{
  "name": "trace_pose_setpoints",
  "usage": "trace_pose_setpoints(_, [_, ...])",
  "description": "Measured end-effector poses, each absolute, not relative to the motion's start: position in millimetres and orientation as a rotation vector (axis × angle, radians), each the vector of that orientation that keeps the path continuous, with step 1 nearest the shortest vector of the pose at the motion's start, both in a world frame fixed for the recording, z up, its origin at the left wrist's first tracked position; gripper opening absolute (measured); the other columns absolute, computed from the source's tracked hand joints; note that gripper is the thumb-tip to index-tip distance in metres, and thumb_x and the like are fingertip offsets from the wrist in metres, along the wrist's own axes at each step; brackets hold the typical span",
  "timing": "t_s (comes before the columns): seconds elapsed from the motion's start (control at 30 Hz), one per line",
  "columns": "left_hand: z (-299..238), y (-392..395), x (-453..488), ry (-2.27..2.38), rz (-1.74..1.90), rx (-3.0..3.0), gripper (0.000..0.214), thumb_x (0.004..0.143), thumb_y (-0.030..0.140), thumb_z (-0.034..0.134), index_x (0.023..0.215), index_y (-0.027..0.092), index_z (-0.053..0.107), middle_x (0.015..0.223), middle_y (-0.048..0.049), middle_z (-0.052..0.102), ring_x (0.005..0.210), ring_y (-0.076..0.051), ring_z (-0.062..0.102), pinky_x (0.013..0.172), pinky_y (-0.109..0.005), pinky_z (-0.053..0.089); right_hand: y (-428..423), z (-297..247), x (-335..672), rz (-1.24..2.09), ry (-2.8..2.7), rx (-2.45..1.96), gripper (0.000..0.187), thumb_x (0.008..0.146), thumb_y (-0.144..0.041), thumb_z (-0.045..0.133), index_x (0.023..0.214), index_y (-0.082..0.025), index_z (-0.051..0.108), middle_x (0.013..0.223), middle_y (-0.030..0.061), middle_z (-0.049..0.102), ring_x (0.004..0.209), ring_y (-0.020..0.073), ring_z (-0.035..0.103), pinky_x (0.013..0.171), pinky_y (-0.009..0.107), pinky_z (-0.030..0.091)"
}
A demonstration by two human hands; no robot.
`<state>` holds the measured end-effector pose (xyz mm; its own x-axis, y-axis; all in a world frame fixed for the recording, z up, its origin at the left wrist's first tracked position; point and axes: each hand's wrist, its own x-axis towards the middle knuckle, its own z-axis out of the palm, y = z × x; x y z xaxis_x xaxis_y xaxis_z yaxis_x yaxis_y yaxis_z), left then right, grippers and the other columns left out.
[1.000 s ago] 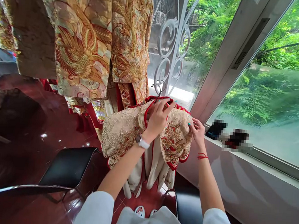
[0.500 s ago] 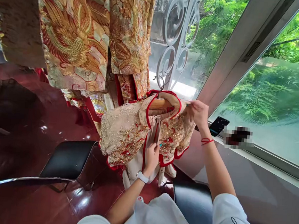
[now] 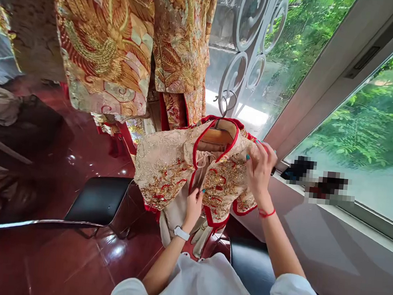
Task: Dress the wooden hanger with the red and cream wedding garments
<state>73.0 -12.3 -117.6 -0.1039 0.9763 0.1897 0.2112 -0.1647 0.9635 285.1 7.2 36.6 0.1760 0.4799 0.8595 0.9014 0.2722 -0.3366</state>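
Your right hand had spread wider over the jacket; below its fingers, your left hand pinched the front, seemingly steadying it.

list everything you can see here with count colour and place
jacket: one, cream, gold and red, in front of the person
hanger: one, brown, dark hook, inside the jacket's collar
hanging garments: at least three, mostly gold and red, upper left
chair seats: two, black, left and lower right
scrollwork: one piece, grey, at the window
window: one, grey frame, right
pixelated items: two patches, dark, on the sill
floor: one, dark red, below
watch: one, white, left wrist
bracelet: one, red, right wrist
left hand: one, teal nail, jacket's front opening
right hand: one, teal nails, jacket's shoulder
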Motion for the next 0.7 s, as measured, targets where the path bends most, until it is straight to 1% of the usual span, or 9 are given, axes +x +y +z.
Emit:
trace_pose_setpoints(0.03, [-123,-22,66,1.353,1.341,1.498,0.022,0.092,0.034,0.056,0.098,0.017,0.068,0.089,-0.0086,0.069,0.08,-0.02,0.064,0.074,-0.031,0.052,-11,12,279,-0.56,-1.347,-1.343,0.035,0.095,-0.033,0.052,0.128,-0.022,0.05,0.129,0.0141,0.052,0.123,0.0286,0.049,0.103,0.051,0.04])
trace_pose_setpoints(0.07, [-131,-33,56,1.367,1.376,1.587,0.021,0.093,0.033,0.056,0.103,0.018,0.066,0.095,-0.0093,0.067,0.084,-0.02,0.064,0.075,-0.031,0.053,-31,-17,271,-0.602,-1.225,-1.346,0.033,0.094,-0.032,0.053,0.125,-0.022,0.049,0.124,0.0139,0.051,0.119,0.0286,0.05,0.1,0.05,0.042])
trace_pose_setpoints(0.13, [-153,-51,29,1.516,1.531,1.782,0.021,0.092,0.033,0.059,0.107,0.019,0.061,0.101,-0.0101,0.063,0.09,-0.021,0.063,0.08,-0.034,0.053,-68,-84,257,-0.529,-1.213,-1.472,0.024,0.092,-0.034,0.053,0.112,-0.021,0.049,0.107,0.011,0.052,0.106,0.028,0.052,0.092,0.049,0.046])
trace_pose_setpoints(0.2, [-176,-58,-6,1.88,1.687,1.843,0.031,0.084,0.037,0.069,0.104,0.017,0.056,0.1,-0.0111,0.059,0.095,-0.025,0.06,0.085,-0.041,0.051,-92,-144,246,-0.363,-1.358,-1.7,0.036,0.087,-0.047,0.06,0.107,-0.019,0.049,0.106,0.0133,0.052,0.104,0.0311,0.051,0.089,0.051,0.047])
trace_pose_setpoints(0.27, [-191,-49,-42,2.17,1.62,1.848,0.041,0.08,0.04,0.072,0.106,0.016,0.052,0.103,-0.0141,0.057,0.098,-0.029,0.058,0.088,-0.048,0.049,-100,-181,241,-0.288,-1.352,-1.847,0.045,0.083,-0.054,0.063,0.105,-0.017,0.049,0.108,0.0169,0.052,0.107,0.0344,0.049,0.091,0.055,0.046])
trace_pose_setpoints(0.37, [-195,-19,-82,2.293,1.34,1.939,0.039,0.083,0.038,0.066,0.109,0.014,0.05,0.107,-0.0185,0.06,0.101,-0.033,0.059,0.088,-0.051,0.047,-95,-198,239,-0.249,-1.236,-1.99,0.048,0.08,-0.054,0.064,0.103,-0.014,0.051,0.107,0.02,0.052,0.109,0.0376,0.048,0.092,0.056,0.045])
trace_pose_setpoints(0.5, [-188,3,-96,2.214,1.068,2.087,0.024,0.086,0.028,0.059,0.105,0.014,0.055,0.103,-0.0196,0.065,0.1,-0.034,0.063,0.088,-0.048,0.049,-97,-206,237,-0.223,-1.235,-2.149,0.051,0.079,-0.056,0.061,0.104,-0.012,0.053,0.104,0.0222,0.054,0.105,0.0391,0.05,0.089,0.053,0.045])
trace_pose_setpoints(0.57, [-188,-2,-93,2.127,0.984,2.15,0.017,0.088,0.022,0.051,0.103,0.015,0.058,0.101,-0.0187,0.068,0.098,-0.033,0.065,0.086,-0.045,0.051,-102,-214,236,-0.196,-1.24,-2.225,0.049,0.081,-0.056,0.057,0.102,-0.012,0.054,0.101,0.0221,0.056,0.1,0.0385,0.053,0.086,0.051,0.046])
trace_pose_setpoints(0.7, [-184,-22,-89,2.002,0.844,2.17,0.024,0.091,0.016,0.042,0.105,0.016,0.061,0.104,-0.0178,0.071,0.098,-0.031,0.068,0.083,-0.04,0.052,-104,-223,243,-0.045,-1.189,-2.253,0.04,0.086,-0.05,0.044,0.099,-0.014,0.055,0.098,0.0198,0.061,0.09,0.0335,0.059,0.075,0.043,0.047])
